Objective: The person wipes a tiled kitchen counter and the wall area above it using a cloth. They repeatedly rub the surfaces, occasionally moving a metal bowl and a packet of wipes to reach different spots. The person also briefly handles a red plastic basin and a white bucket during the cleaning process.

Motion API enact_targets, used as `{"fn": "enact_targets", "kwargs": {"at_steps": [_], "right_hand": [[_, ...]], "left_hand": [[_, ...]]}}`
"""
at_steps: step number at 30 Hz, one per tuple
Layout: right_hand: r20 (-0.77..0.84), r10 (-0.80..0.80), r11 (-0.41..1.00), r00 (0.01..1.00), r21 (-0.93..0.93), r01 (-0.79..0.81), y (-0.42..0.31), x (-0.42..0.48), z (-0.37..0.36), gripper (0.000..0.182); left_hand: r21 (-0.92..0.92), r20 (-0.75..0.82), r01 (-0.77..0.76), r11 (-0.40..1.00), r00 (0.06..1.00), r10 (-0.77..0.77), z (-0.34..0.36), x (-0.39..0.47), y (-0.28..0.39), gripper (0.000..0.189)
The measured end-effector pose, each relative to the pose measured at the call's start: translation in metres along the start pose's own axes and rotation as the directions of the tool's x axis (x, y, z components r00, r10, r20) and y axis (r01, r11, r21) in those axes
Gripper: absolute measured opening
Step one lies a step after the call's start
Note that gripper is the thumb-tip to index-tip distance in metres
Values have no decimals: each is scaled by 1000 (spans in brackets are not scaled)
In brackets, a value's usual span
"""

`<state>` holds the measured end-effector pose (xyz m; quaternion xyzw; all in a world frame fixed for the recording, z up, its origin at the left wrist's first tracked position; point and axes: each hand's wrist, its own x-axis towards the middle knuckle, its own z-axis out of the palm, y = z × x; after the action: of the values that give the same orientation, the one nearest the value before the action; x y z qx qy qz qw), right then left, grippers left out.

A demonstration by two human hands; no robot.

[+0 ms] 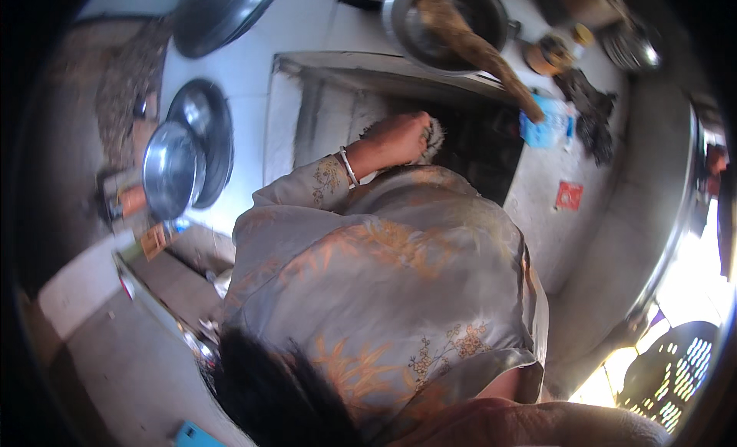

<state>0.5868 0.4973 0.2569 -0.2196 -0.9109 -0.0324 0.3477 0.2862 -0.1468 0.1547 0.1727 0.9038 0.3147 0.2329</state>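
Observation:
My left hand (400,137), with a white bangle at its wrist, is closed around a pale, bristly scrubber or brush (433,141). It is over a recessed basin with a light rim (279,118) and a dark interior. The draped grey, flower-patterned garment (380,262) hides part of the basin. Beyond the hand, a metal pot (403,38) stands at the basin's far edge, with a rough wooden stick (478,49) lying across it. My right hand is out of view; a blurred, skin-toned shape fills the bottom right edge, and I cannot tell what it is.
Left of the basin, a steel bowl (170,170) overlaps a dark round pan (216,141). A large metal vessel (221,21) is at the upper left. On the right lie a blue packet (541,133), a crumpled black bag (593,118), a red packet (569,195) and a jar (547,55).

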Motion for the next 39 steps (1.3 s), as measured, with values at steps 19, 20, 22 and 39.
{"fn": "enact_targets", "kwargs": {"at_steps": [19, 20, 22, 39], "right_hand": [[116, -85, 986, 990, 153, 67, -265, 19, 53, 13], [289, -113, 977, 951, 205, 53, -280, 22, 71, 27], [303, -97, 957, 948, 289, 5, -287, 13, 121, 32], [602, -22, 945, 798, 273, -180, -328, 84, 380, 41]], "left_hand": [[179, -403, 533, 827, 807, -433, -24, -136, -352, 21], [-105, -374, 419, 902, 824, -426, -1, -136, -355, 20], [128, -342, 34, 991, 940, 12, 33, -58, -248, 16], [-135, -62, -881, 453, 464, 884, 223, 182, 157, 37]]}}
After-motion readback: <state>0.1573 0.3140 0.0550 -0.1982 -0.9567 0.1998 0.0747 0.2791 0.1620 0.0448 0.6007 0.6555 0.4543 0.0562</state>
